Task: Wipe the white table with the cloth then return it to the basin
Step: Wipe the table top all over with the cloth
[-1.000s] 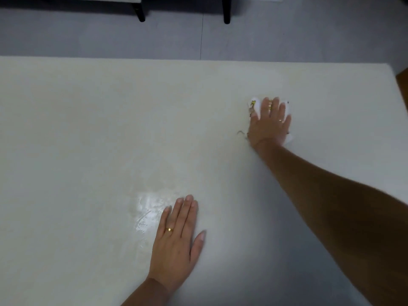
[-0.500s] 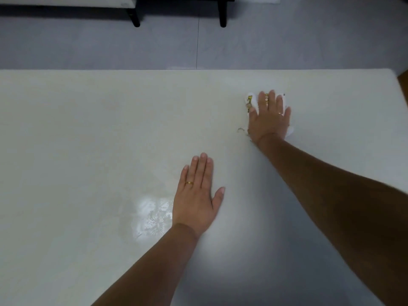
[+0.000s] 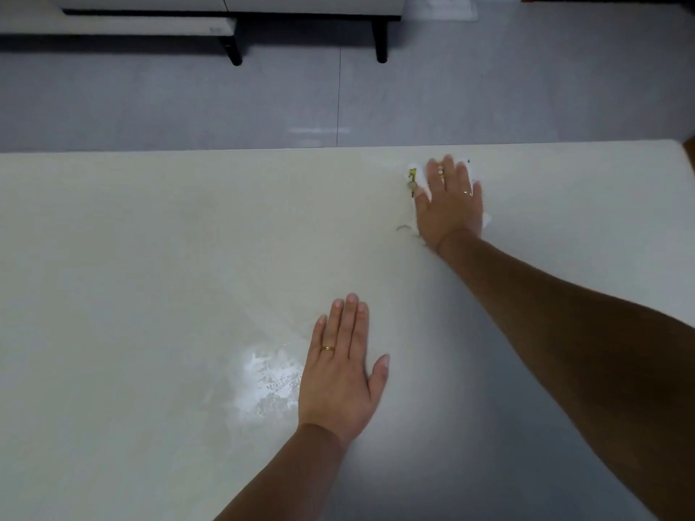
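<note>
- Head view: white table [image 3: 150, 295] fills most of the frame, both my arms stretched out over it.
- My right hand [image 3: 449, 204] is flat, palm down, on the cloth [image 3: 417, 176], near the table's far edge and toward its right end.
- Right fingers [image 3: 440, 173] are extended and lightly spread, pressing the cloth to the surface, not curled around it.
- Cloth is white with a small yellow mark at its left edge; it is mostly hidden under the palm. Bits show past the fingertips, left of the index finger, and as a sliver at the right of the wrist.
- My left hand [image 3: 340, 374] is flat on the bare tabletop, nearer to me and left of the right hand, well apart from the cloth. Fingers straight and close together, thumb out to the right, holding nothing. Gold ring [image 3: 328, 348] on it.
- Bright wet sheen patch [image 3: 263, 381] on the table just left of the left hand.
- Basin: not in view, so I cannot say what is in it.
- Beyond the far edge: grey floor [image 3: 489, 99], and a pale cabinet on black legs [image 3: 301, 3] along the top.
</note>
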